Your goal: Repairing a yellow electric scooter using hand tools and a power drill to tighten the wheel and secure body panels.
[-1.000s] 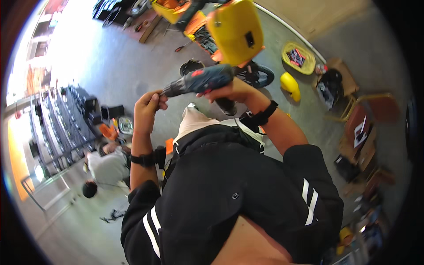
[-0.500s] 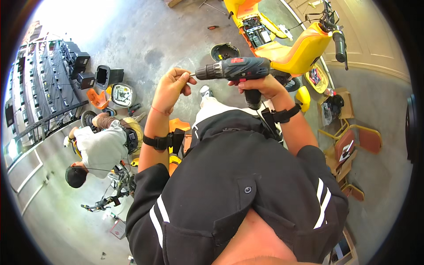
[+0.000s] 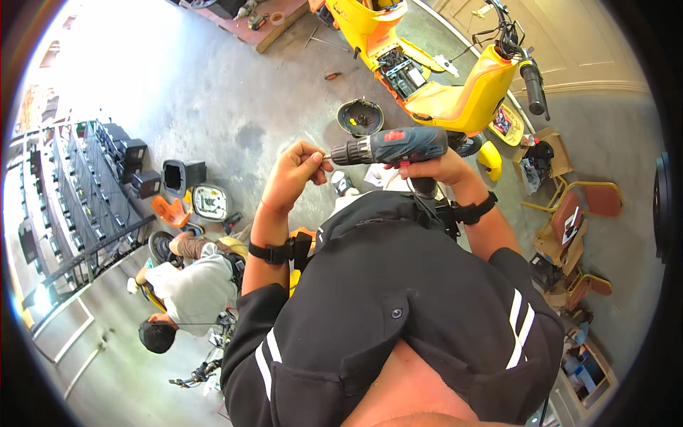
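Observation:
My right hand [image 3: 442, 168] is wrapped round the handle of a dark blue-grey cordless drill [image 3: 409, 144] with red marks, held level in front of my body. The drill's black chuck [image 3: 350, 151] points left. At its tip, the fingers of my left hand [image 3: 302, 165] are closed in a pinch on a short, thin metal bit [image 3: 326, 156]. The far end of that bit is hidden by the fingers. Beyond the drill, a dark bowl [image 3: 360, 117] on the floor holds small dark parts.
A yellow electric scooter [image 3: 455, 96] with an opened body stands ahead right. Another person [image 3: 188, 285] crouches at the left by a dark rack [image 3: 78, 192]. Folded chairs [image 3: 603, 199] and boxes lie at the right. A screwdriver [image 3: 332, 76] lies on the floor.
The view has shifted, and the drill and both hands appear lower in it. Both hands keep their hold; the bit shows between fingers and chuck.

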Action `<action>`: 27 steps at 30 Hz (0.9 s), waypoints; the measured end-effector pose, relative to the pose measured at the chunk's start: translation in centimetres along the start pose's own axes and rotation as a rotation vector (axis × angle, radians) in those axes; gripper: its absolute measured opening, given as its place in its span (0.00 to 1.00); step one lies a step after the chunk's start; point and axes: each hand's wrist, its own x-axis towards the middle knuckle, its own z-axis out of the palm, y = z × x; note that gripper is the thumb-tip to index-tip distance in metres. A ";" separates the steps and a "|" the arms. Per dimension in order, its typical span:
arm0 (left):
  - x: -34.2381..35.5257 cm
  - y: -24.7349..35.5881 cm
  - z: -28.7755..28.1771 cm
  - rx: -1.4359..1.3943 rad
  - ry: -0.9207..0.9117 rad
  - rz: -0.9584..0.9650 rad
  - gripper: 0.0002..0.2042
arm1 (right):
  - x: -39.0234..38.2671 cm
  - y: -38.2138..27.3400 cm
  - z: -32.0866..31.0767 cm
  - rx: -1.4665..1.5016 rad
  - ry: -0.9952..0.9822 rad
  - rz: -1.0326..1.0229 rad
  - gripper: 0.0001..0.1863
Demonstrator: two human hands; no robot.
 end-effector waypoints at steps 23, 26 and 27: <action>29.4 11.3 9.2 0.166 -0.005 0.084 0.09 | 8.3 -2.9 -20.8 0.607 0.164 -0.265 0.23; 35.0 11.2 10.5 0.223 -0.164 0.093 0.11 | 8.4 -1.9 -23.0 0.746 0.289 -0.260 0.23; 36.9 11.0 10.7 0.237 -0.224 0.098 0.12 | 8.5 -1.6 -23.6 0.810 0.322 -0.220 0.23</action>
